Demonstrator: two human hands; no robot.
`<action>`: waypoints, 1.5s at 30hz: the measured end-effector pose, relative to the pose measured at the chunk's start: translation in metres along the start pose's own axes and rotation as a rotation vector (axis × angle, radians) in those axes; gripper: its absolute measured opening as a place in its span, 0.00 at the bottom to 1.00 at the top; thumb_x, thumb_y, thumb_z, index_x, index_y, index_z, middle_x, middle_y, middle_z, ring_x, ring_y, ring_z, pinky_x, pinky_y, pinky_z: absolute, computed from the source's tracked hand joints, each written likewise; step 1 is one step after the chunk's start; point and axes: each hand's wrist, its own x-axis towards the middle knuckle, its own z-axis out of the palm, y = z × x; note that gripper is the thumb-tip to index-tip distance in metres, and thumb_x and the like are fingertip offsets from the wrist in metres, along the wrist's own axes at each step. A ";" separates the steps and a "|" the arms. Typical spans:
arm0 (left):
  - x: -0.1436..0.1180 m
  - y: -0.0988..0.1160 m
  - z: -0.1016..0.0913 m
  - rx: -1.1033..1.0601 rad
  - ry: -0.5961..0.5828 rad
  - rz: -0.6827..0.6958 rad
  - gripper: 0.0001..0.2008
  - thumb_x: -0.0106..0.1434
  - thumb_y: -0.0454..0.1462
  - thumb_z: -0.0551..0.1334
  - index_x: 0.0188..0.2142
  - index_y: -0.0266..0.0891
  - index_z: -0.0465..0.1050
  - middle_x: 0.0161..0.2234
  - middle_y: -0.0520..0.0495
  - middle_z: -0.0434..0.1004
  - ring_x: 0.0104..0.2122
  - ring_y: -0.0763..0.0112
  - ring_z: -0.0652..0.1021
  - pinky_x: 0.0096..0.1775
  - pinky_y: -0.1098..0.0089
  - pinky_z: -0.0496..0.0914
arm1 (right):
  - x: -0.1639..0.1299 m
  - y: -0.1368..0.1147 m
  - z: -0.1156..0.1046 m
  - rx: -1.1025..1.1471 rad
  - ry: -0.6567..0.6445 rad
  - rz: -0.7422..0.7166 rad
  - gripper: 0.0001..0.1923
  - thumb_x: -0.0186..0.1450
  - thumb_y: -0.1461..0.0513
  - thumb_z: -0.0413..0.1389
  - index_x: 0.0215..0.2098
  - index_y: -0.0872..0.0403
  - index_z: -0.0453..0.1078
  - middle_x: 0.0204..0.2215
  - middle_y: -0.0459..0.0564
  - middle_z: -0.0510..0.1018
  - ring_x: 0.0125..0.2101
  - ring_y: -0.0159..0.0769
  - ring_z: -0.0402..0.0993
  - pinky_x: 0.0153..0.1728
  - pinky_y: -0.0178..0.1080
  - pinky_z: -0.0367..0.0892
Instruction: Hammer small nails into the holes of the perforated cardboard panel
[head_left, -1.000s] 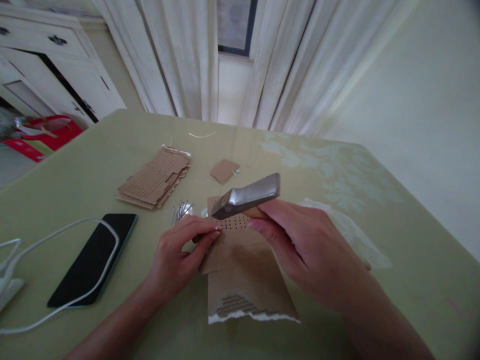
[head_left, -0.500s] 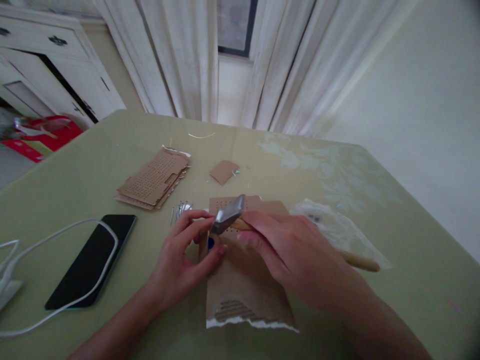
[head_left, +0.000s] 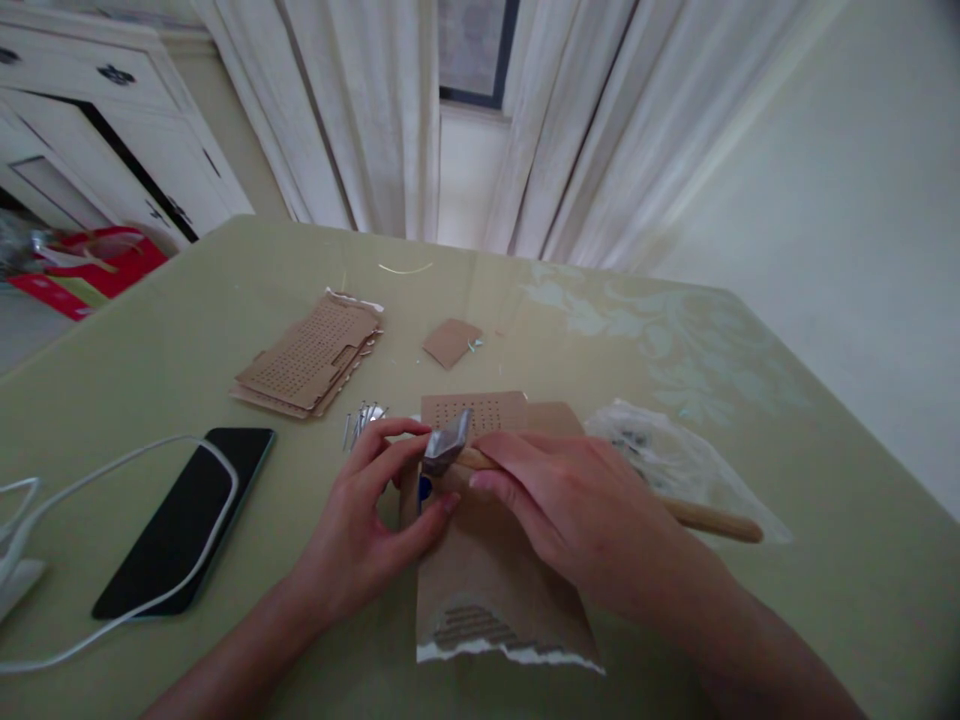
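While gripping the hammer (head_left: 448, 445) by its wooden handle in the right hand (head_left: 562, 490), with fingers wrapped closed and thumb pressed along the wood, held its metal head low at the left edge of the torn cardboard (head_left: 510, 580), around the middle of the surface (head_left: 570, 345). Curved the left hand (head_left: 382, 500) about that head, with thumb spread from fingers and resting on the cardboard; could not tell pinching from mere touching at the hidden left fingertips. Saw nails (head_left: 364, 418) just beyond the left knuckles, a perforated cardboard stack (head_left: 306, 358) toward the surface's far left corner, and a small cardboard square (head_left: 451, 343) short of the far edge. Noted a phone (head_left: 172, 540) under a white cable (head_left: 235, 484) toward the left edge, with a strip of surface between phone and left forearm. Beyond the right hand, saw a clear plastic bag (head_left: 682, 465), with a broad patterned stretch of surface reaching thence to the far right corner.
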 end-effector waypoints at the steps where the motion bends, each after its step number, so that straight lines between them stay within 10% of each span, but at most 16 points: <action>1: 0.000 -0.001 0.000 0.005 0.007 -0.003 0.18 0.70 0.41 0.73 0.58 0.49 0.81 0.59 0.43 0.76 0.56 0.57 0.80 0.55 0.59 0.80 | -0.001 0.001 -0.003 0.013 0.014 0.013 0.11 0.84 0.58 0.54 0.49 0.51 0.78 0.40 0.50 0.88 0.36 0.46 0.84 0.37 0.43 0.63; 7: 0.000 -0.001 0.001 0.023 0.039 -0.010 0.21 0.69 0.44 0.74 0.61 0.49 0.81 0.61 0.41 0.76 0.59 0.54 0.80 0.57 0.56 0.79 | -0.010 0.015 -0.019 -0.017 -0.020 0.132 0.14 0.84 0.57 0.52 0.47 0.51 0.78 0.38 0.52 0.87 0.37 0.47 0.83 0.40 0.45 0.64; 14: 0.018 -0.026 -0.032 0.213 0.233 -0.181 0.15 0.75 0.50 0.64 0.49 0.44 0.83 0.40 0.48 0.80 0.28 0.69 0.73 0.31 0.67 0.69 | -0.005 0.019 -0.013 -0.104 -0.141 0.177 0.16 0.84 0.56 0.50 0.47 0.50 0.79 0.39 0.53 0.88 0.37 0.50 0.83 0.38 0.45 0.58; 20: 0.026 -0.058 -0.059 0.717 -0.030 -0.476 0.17 0.75 0.49 0.59 0.51 0.39 0.78 0.46 0.38 0.86 0.44 0.44 0.85 0.42 0.54 0.73 | -0.006 0.020 -0.013 -0.049 -0.133 0.170 0.16 0.84 0.57 0.52 0.42 0.51 0.77 0.36 0.50 0.86 0.35 0.45 0.79 0.38 0.45 0.57; 32: 0.019 -0.060 -0.058 0.896 -0.133 -0.382 0.16 0.77 0.40 0.49 0.40 0.40 0.73 0.40 0.32 0.81 0.46 0.38 0.83 0.47 0.47 0.75 | -0.003 0.020 -0.013 -0.021 -0.129 0.161 0.14 0.84 0.58 0.53 0.42 0.50 0.77 0.38 0.50 0.87 0.37 0.46 0.79 0.41 0.46 0.60; 39: 0.022 -0.028 -0.039 0.094 0.206 -0.237 0.13 0.74 0.48 0.64 0.50 0.45 0.80 0.43 0.45 0.88 0.39 0.61 0.84 0.43 0.61 0.79 | -0.003 0.020 -0.013 -0.028 -0.122 0.153 0.17 0.84 0.57 0.52 0.40 0.51 0.76 0.36 0.49 0.85 0.34 0.43 0.78 0.38 0.45 0.60; 45: 0.017 0.006 -0.010 -0.305 0.172 -0.196 0.05 0.68 0.40 0.72 0.39 0.44 0.81 0.34 0.50 0.89 0.32 0.66 0.86 0.35 0.69 0.80 | -0.003 0.021 -0.012 -0.032 -0.101 0.113 0.16 0.85 0.57 0.53 0.40 0.51 0.76 0.39 0.51 0.86 0.40 0.45 0.82 0.44 0.46 0.66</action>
